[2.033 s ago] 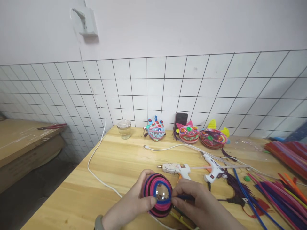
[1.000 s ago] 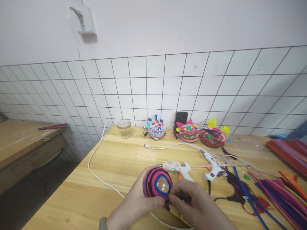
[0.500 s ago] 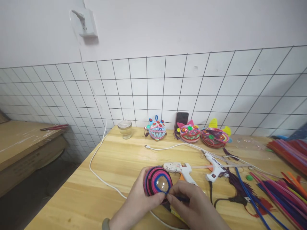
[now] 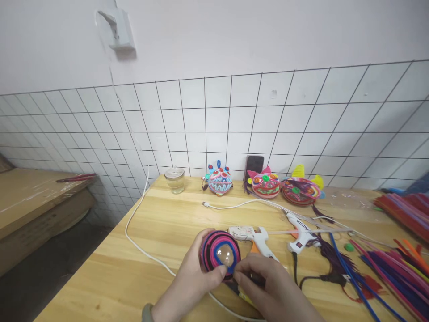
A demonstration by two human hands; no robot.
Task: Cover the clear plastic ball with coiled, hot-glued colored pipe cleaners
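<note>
My left hand is wrapped round a round craft piece covered in rings of pink, black and blue pipe cleaner, its thumb pressing on the front. A bare, shiny dome shows in the middle. The blue pipe cleaner forms the innermost ring round this dome. At the ring's lower right edge, my right hand pinches the blue strand between thumb and forefinger; its end is hidden by the fingers. Just behind the piece lies a white glue gun. Something dark and yellow is partly covered under my right hand.
A second glue gun lies to the right, near loose pipe cleaners. Along the wall stand decorated round pieces, a phone and a glass of liquid. A white cable crosses the wooden table.
My left thumb has shifted slightly up and left on the craft piece, near the dome's lower edge. The piece has tilted a little; my right hand keeps its pinch at the blue ring.
</note>
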